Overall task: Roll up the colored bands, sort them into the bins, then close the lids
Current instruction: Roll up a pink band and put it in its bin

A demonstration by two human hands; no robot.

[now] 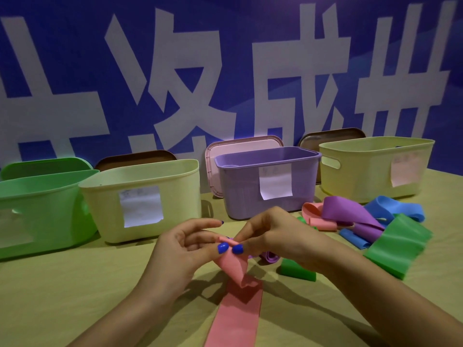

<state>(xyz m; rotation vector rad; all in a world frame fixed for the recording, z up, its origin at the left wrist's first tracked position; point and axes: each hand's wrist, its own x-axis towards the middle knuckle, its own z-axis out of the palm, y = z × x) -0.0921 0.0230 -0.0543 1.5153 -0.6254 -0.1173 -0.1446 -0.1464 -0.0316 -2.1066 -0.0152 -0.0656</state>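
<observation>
Pink band (236, 314) runs up the tan table (75, 284) from the near edge, its far end lifted and pinched btwn both hands. Left hand (180, 249) has thumb and a finger on the end, index stretched out straight; right hand (270, 234) nips the same end w/ thumb and fingertips curled in, prob. to start the first tight turn of the roll, so rolling looks barely begun. Just right of the pink band: a small green roll (298, 270) and a bit of purple (269, 257) under the right wrist. Further right of it, the loose pile (360, 221): pink, purple, blue, green strips, tangled, can't count them exactly. Beyond the pink band, 4 bins in a row, all open so rolls can drop in: green bin (37, 209), cream bin (142, 196), purple bin (265, 181), yellow bin (375, 166), each w/ a paper label, text unreadable. 4 lids propped behind them: green lid (45, 166), brown lid (135, 157), pink lid (240, 144), second brown lid (330, 137), parked out of the way till sorting's done.
</observation>
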